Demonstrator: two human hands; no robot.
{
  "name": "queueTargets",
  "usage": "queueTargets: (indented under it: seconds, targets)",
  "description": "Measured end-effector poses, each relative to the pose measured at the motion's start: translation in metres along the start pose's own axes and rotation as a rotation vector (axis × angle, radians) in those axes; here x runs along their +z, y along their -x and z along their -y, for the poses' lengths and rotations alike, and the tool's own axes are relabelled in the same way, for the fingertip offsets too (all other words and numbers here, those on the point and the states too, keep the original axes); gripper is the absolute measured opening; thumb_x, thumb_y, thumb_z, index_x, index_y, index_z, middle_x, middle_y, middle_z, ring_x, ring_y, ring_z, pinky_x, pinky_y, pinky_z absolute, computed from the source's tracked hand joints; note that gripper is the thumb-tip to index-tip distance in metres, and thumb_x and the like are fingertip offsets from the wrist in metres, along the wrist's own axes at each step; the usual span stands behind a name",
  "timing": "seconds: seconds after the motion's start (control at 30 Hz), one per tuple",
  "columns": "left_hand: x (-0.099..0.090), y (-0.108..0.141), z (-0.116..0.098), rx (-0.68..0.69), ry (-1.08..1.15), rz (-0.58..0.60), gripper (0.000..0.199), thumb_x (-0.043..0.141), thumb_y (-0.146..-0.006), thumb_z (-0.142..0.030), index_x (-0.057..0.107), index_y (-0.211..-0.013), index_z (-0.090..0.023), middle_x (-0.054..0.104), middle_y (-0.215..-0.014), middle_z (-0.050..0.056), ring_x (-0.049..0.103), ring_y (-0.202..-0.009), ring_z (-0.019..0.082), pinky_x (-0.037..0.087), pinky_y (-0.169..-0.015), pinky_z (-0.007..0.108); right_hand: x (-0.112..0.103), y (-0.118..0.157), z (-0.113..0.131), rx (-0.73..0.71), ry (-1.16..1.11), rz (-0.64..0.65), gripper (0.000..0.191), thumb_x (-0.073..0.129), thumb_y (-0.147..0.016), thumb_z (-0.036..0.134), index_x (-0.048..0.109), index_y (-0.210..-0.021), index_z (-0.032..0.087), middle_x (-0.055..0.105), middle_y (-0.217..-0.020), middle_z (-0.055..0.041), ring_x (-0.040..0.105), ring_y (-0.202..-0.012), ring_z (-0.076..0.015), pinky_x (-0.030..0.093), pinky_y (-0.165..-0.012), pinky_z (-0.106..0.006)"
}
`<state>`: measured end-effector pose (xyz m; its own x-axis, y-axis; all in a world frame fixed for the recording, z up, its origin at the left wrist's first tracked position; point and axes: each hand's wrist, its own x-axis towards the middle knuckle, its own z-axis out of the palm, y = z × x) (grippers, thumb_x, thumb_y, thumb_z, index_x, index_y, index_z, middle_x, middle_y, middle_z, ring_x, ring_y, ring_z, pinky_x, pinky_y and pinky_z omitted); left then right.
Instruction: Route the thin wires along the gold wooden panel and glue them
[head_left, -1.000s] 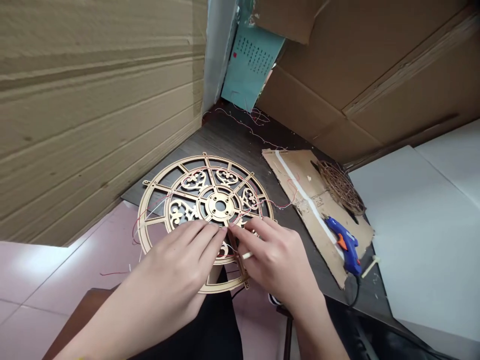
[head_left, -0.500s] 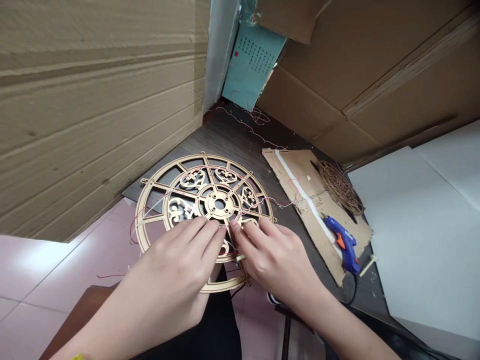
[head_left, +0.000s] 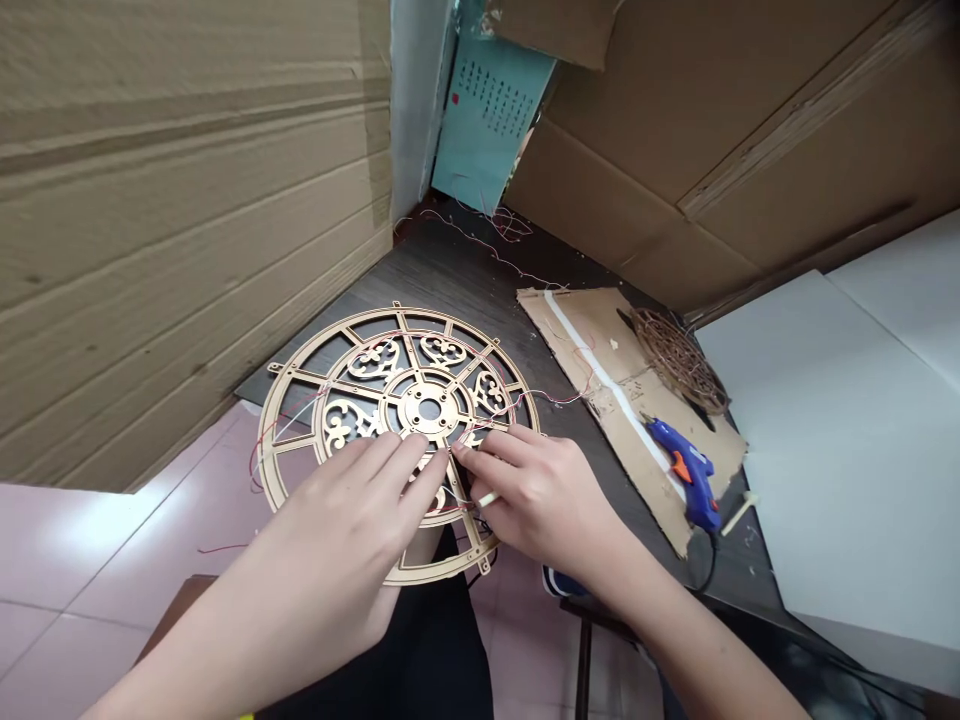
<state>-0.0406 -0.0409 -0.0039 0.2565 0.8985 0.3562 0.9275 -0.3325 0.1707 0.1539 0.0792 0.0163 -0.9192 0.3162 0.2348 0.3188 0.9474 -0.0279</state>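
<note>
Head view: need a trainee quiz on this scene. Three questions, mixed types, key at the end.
1. Multiple choice: what colour is the trigger on the glue gun?
A) green
B) orange
C) white

2. True or false: the fingers of the left hand are over the round openwork frame.

3. Short answer: which hand is nearer the glue gun?

Key:
1. B
2. True
3. The right hand
</note>
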Motion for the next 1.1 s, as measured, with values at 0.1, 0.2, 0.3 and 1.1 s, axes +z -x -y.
queueTargets:
  seconds: [0.1,0.2,0.3,1.1]
  targets:
    - [-0.002,-0.001,0.003,0.016,0.017,0.044,0.071,0.053,-0.064,0.000,0.059,-0.134,-0.012,0.066,-0.117,0.014,0.062,-0.105,0.030,0.059,-0.089,0.049,0.000,0.000,-0.002,0.020,-0.049,-0.018,0.031,0.051,-0.090,0.009,0.075,-0.109,0.014,0.064,-0.083,-0.0030,0.052,-0.073,-0.0178,0.032,-0.059,-0.032]
    - [-0.005,-0.001,0.005,0.031,0.024,0.067,0.076,0.055,-0.063,-0.001,0.057,-0.138,-0.014,0.065,-0.118,0.013,0.060,-0.104,0.029,0.057,-0.087,0.047,-0.003,0.000,-0.004,0.060,-0.118,0.012,0.033,0.051,-0.091,0.013,0.076,-0.111,0.017,0.064,-0.082,-0.0022,0.055,-0.074,-0.0169,0.033,-0.060,-0.032]
    - [-0.006,-0.001,0.006,0.050,0.007,0.082,0.077,0.055,-0.062,-0.003,0.057,-0.138,-0.014,0.065,-0.120,0.013,0.059,-0.105,0.030,0.055,-0.087,0.047,-0.007,-0.002,-0.005,0.143,-0.189,0.045,0.034,0.053,-0.088,0.018,0.079,-0.109,0.020,0.064,-0.081,-0.0010,0.058,-0.074,-0.0158,0.032,-0.060,-0.031]
    - [-0.005,-0.005,0.005,0.063,0.030,0.100,0.075,0.055,-0.064,-0.003,0.055,-0.138,-0.011,0.063,-0.119,0.014,0.060,-0.105,0.030,0.056,-0.086,0.048,0.008,0.002,-0.004,0.088,-0.259,-0.142,0.027,0.052,-0.085,0.016,0.077,-0.095,0.019,0.059,-0.076,0.0007,0.053,-0.069,-0.0134,0.032,-0.059,-0.030]
